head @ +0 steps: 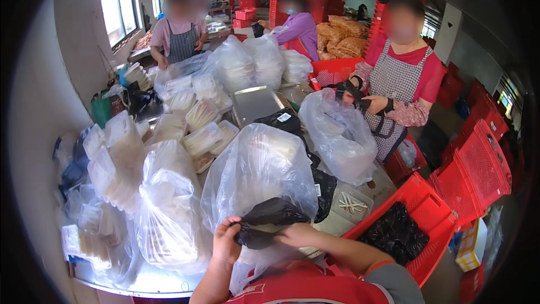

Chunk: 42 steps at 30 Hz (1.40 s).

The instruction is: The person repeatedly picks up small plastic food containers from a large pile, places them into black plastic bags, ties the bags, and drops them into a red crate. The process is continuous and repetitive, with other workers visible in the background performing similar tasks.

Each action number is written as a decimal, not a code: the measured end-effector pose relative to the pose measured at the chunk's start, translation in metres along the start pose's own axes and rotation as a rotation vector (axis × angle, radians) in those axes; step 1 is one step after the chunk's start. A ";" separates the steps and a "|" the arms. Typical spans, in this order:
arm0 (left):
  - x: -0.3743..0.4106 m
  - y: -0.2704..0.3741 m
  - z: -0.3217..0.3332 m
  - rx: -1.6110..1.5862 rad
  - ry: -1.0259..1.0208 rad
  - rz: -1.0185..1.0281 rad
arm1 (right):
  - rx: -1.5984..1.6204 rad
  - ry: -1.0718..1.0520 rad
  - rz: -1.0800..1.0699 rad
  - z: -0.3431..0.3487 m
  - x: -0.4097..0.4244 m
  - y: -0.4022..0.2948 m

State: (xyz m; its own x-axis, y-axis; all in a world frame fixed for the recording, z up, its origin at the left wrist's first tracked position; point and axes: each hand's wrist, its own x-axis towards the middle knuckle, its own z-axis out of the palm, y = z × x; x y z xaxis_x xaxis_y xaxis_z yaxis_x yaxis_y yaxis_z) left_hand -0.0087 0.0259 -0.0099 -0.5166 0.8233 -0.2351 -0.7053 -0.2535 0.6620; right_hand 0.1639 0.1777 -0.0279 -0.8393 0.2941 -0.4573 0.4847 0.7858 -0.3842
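A black plastic bag (272, 213) is stretched between my two hands, its mouth spread apart. The fingers and thumb of my left hand (227, 238) pinch its left edge. On the other side my right hand (297, 235) holds the bag, partly inside its opening, with some fingers hidden. Just beyond is a large clear plastic bag (259, 164) with pale contents, hard to make out. A tied clear bag of stacked plastic containers (168, 215) stands to its left. Black bags with white labels (325, 192) lie to its right, near an uncovered container of pale sticks (352, 203).
Lidded plastic containers (203, 139) are heaped across the metal table (156, 280). A red crate (405, 219) with a black bag inside stands at right. A co-worker in a checked apron (396, 76) handles black plastic beside another clear bag (337, 139); two more co-workers stand beyond.
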 end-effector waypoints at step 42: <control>-0.022 0.025 0.046 0.401 -0.250 -0.078 | 0.862 1.016 -0.097 -0.041 -0.087 0.066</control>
State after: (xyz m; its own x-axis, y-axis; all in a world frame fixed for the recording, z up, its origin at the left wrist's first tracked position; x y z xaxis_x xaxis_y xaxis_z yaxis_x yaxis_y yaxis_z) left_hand 0.0069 0.0248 0.0445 -0.3026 0.9414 -0.1492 -0.4688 -0.0107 0.8832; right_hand 0.2590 0.2257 0.0196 -0.5060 0.8248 0.2523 0.0963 0.3447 -0.9338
